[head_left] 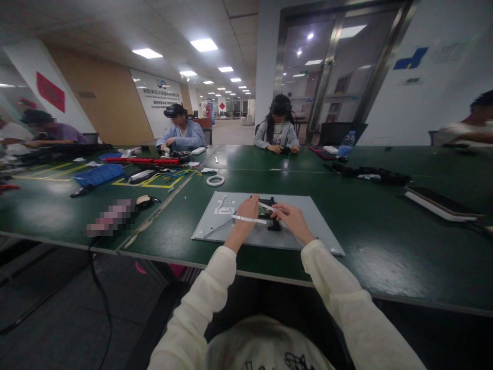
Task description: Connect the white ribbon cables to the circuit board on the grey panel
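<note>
My left hand (245,211) is closed at the upper left of a black bracket (274,224) with a green circuit board (263,210). A narrow white strip (266,206) runs from its fingers to my right hand (293,220), which pinches the other end. A second white strip (254,220) lies across my left hand near the wrist. Under both hands is a flat grey panel (316,226) on the table, with a thin grey cable (220,227) at its left. My left hand partly hides the board.
A roll of white tape (215,180) lies on the green table (169,226) beyond the panel. Left of it are a blue tray (98,174), wires and tools. A black-topped device (442,201) and a water bottle (346,145) are at the right. Several people sit around the table.
</note>
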Tool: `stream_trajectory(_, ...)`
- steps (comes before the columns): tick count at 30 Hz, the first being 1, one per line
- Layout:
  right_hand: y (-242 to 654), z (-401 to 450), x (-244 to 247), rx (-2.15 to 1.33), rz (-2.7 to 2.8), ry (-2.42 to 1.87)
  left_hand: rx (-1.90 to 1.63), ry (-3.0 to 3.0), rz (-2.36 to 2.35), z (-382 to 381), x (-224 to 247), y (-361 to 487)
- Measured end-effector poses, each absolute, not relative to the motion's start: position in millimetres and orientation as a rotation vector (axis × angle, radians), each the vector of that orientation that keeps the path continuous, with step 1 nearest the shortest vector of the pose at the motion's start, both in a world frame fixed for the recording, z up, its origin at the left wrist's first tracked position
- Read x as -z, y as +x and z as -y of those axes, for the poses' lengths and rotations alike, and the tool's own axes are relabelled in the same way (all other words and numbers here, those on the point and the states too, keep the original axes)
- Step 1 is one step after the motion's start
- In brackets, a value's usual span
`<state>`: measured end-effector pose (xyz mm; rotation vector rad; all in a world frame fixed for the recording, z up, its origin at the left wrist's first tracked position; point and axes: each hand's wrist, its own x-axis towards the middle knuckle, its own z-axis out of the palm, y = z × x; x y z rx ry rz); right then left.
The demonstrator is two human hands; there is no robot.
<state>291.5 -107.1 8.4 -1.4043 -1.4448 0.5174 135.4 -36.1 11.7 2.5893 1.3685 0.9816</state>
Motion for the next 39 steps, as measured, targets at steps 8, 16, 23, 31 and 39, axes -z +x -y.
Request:
stream_trajectory(8,302,103,-5,-0.564,1.244,-1.478,-0.990,2.482,-1.153,39,-9,134)
stream_trajectory(16,313,105,1,-0.184,1.498,-1.861,-0.599,2.689,-1.285,55,-8,140)
stream_trajectory(23,310,105,2,-0.040,1.673,-2.032,-0.587,2.702,-1.271,63,-7,143)
stream_trajectory(31,308,104,4,-0.007,1.703,-2.052,-0.588,2.617,-1.341,60,-4,146)
stream_trajectory(39,308,103,7,-0.022,1.693,-2.047,-0.627,2.654,-1.306,58,0,146)
